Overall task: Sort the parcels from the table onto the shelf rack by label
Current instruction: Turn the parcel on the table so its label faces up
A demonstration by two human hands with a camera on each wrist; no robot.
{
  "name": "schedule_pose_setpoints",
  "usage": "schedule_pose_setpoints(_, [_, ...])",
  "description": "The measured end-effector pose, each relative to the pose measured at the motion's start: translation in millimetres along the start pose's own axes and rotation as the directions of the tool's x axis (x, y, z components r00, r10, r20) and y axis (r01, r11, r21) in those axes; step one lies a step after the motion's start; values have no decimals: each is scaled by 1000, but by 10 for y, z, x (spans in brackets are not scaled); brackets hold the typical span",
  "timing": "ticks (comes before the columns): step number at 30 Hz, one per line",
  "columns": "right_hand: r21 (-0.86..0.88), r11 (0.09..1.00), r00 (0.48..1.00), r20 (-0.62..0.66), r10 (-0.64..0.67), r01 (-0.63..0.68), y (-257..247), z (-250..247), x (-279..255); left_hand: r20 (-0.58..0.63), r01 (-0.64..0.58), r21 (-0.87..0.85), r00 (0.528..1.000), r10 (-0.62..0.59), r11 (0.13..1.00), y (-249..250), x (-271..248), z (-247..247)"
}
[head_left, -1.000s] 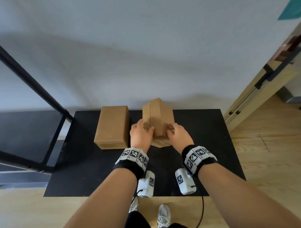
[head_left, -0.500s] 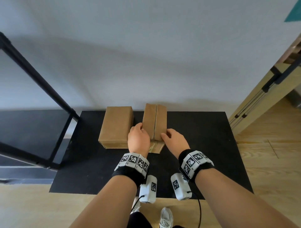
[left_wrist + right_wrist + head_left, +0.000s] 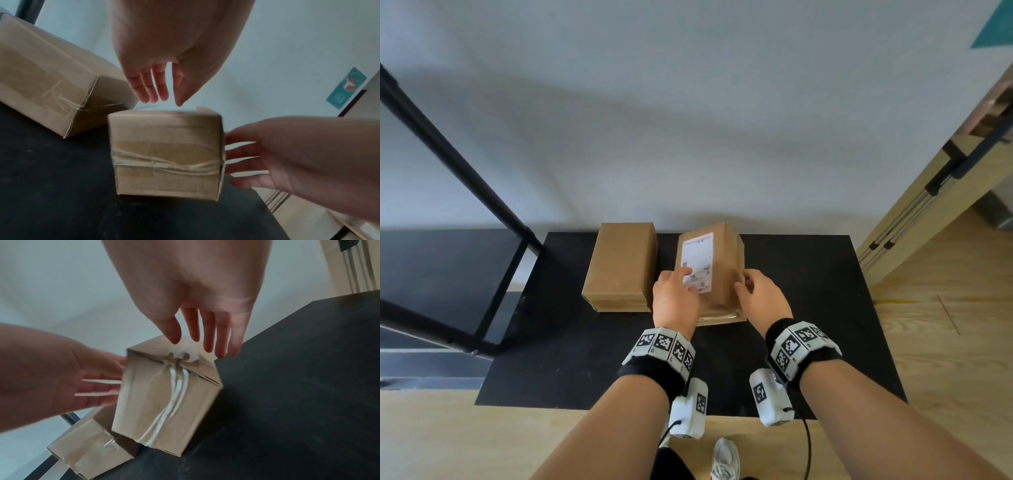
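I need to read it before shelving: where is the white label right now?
In the head view the white label faces up on the right-hand parcel, between both hands, beside the plain parcel.

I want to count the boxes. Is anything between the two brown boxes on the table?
No. In the head view only a bare strip of black table separates the plain box from the labelled box; nearer the person, the left hand sits beside that gap.
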State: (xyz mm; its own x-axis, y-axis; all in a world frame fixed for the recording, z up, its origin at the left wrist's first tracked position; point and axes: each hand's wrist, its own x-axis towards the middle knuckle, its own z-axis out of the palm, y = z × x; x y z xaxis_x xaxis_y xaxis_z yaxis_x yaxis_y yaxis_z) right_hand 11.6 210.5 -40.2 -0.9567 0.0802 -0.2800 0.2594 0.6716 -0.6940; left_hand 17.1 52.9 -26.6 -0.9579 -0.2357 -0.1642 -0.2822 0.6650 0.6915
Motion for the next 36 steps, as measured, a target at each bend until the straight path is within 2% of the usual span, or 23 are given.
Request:
schedule_pose_setpoints(2, [15, 1000, 1000, 0, 12, -12, 34, -18, -10, 58, 2, 59, 998, -5, 998, -42, -6, 38])
schedule_pose_setpoints(5, [14, 999, 999, 19, 39, -40, 90, -18, -26, 120, -3, 30, 993, -1, 1000, -69, -25, 66])
schedule_pose_setpoints(11, [-54, 992, 992, 56, 115, -112, 105, 5, 7, 135, 2, 23, 991, -5, 1000, -81, -60, 66])
schedule_pose_setpoints(14, [-97, 989, 984, 131, 122, -110, 41, -66, 113, 104, -6, 68, 995, -1, 998, -68, -49, 28])
schedule_pose_setpoints(17, [-212, 975, 968, 222, 116, -68, -59, -141, 200, 55, -70, 151, 997, 63, 986, -62, 24, -11])
schedule_pose_setpoints(20, [-310, 951, 954, 284, 94, -1, -135, -173, 267, 48, -187, 242, 982, 180, 952, -45, 111, -57])
schedule_pose_setpoints(22, [-366, 929, 941, 332, 71, 59, -175, -176, 290, 106, -274, 307, 961, 253, 911, -38, 166, -64])
schedule_pose_setpoints(25, [-444, 885, 926, 374, 41, 140, -210, -161, 298, 290, -363, 444, 923, 252, 819, -32, 236, -39])
schedule_pose_setpoints(28, [-478, 856, 938, 347, -21, 196, -211, -156, 285, 384, -383, 493, 902, 200, 781, -25, 261, -10])
schedule_pose_setpoints(32, [-401, 909, 983, 178, -47, 116, -121, -158, 242, 305, -264, 494, 945, 119, 828, -26, 244, -34])
schedule_pose_setpoints(36, [-286, 958, 999, 42, -16, 28, -49, -182, 185, 259, -121, 532, 966, -25, 838, -34, 245, -71])
